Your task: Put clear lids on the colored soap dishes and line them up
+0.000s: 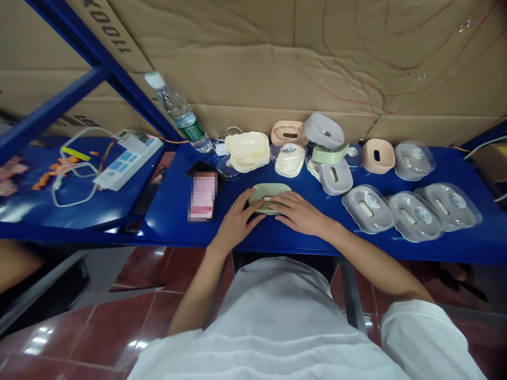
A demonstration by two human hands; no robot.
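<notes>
Directly before me on the blue bench, a pale green plastic box (273, 189) with rounded corners lies between my hands. A cream strip shows at the middle of its top, partly hidden by fingers. My left hand (238, 217) grips the box's left side, fingers over the edge. From the right, my right hand (300, 212) lies over its top and side, fingers bent onto it. Behind it are a stack of cream plastic pieces (250, 150) and a slotted grey box (336, 178) with a green ring-shaped part (329, 153) against it.
Several grey boxes under clear covers (369, 207) stand at the right. Peach boxes (378, 155) sit along the back. A phone (203, 196) lies left of my hands, with a water bottle (184, 119) behind it. A power strip (129, 162) with cables rests farther left.
</notes>
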